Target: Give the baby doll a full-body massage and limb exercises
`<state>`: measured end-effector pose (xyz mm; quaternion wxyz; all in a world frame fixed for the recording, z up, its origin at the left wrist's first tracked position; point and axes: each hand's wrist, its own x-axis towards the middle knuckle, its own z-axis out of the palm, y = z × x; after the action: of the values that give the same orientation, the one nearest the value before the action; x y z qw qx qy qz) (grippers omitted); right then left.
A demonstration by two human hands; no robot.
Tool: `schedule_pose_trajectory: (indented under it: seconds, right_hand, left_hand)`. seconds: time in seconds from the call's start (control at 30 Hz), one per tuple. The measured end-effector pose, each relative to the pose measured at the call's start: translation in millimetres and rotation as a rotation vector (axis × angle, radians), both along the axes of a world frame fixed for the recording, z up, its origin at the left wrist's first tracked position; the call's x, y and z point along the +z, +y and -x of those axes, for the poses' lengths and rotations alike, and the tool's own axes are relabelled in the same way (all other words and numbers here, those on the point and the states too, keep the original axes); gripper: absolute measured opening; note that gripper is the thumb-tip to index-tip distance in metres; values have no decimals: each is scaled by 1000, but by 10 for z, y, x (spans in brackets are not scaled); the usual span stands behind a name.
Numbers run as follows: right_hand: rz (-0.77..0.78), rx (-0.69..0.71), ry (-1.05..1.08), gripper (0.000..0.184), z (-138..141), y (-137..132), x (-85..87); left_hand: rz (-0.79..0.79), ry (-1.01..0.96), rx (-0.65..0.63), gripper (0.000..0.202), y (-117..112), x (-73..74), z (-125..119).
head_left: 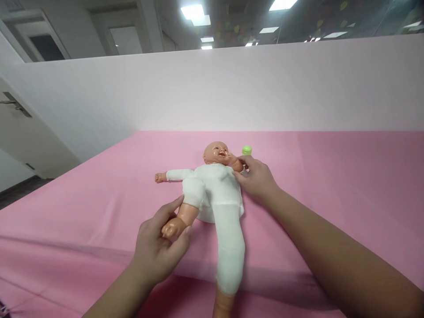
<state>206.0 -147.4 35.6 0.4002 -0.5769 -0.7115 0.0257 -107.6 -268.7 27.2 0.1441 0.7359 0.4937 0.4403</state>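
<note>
A baby doll (pixel 221 185) with a white cloth body and tan plastic head, hands and feet lies on its back on a pink cover. My left hand (pixel 162 243) is wrapped around the doll's bent leg at the foot, lifting it off the cover. The doll's other leg stretches toward me, its foot cut off by the lower picture edge. With fingers and thumb, my right hand (pixel 256 177) grips the doll's arm, which is bent up toward its face. The doll's other arm lies straight out to the left.
Behind my right hand stands a bright green cap (pixel 247 150), its lower part hidden. The pink cover (pixel 331 190) hangs over the near edge in folds. A white wall (pixel 232 92) with glass above borders the far side; a door (pixel 20 128) is at left.
</note>
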Motion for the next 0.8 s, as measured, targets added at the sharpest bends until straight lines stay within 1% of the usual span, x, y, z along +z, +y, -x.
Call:
schedule_pose_trajectory:
  seconds: [0.07, 0.1, 0.2, 0.3, 0.37, 0.57, 0.7, 0.8]
  right_hand:
    - [9, 73, -100, 21, 36, -19, 26]
    - [6, 103, -135, 18, 47, -20, 29]
    - [-32, 169, -209, 19, 67, -3, 2]
    - [-56, 230, -263, 25, 74, 14, -37]
    - [-33, 272, -271, 29, 74, 12, -40]
    - [3, 374, -253, 27, 64, -36, 29]
    - [43, 402, -176, 27, 34, -56, 48]
    - [111, 379, -42, 28, -26, -40, 22]
  left_hand:
    - [65, 23, -12, 53, 101, 94, -66]
    - [95, 43, -16, 52, 153, 137, -94]
    - [169, 88, -21, 51, 311, 239, -175]
    - [239, 87, -36, 52, 442, 287, -265]
    - [278, 73, -53, 52, 500, 291, -324]
    - [359, 27, -130, 51, 551, 251, -403]
    - [310, -3, -88, 52, 526, 206, -373]
    - [259, -24, -39, 51, 460, 149, -306]
